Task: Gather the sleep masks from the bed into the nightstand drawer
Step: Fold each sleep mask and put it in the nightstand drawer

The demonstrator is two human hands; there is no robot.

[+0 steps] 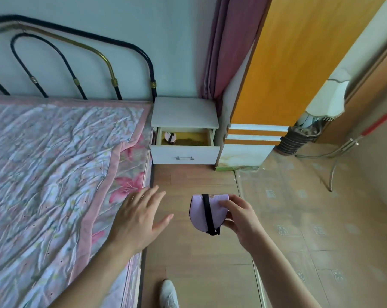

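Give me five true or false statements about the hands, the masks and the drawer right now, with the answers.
1. The right hand holds a folded lilac mask. True.
2. The drawer is closed. False: it stands pulled open.
3. A mask already lies in the drawer. True, at its left end.
4. The left hand grips a mask. False: it is open, fingers spread, holding nothing.
5. The held mask's strap is white. False: it is black.
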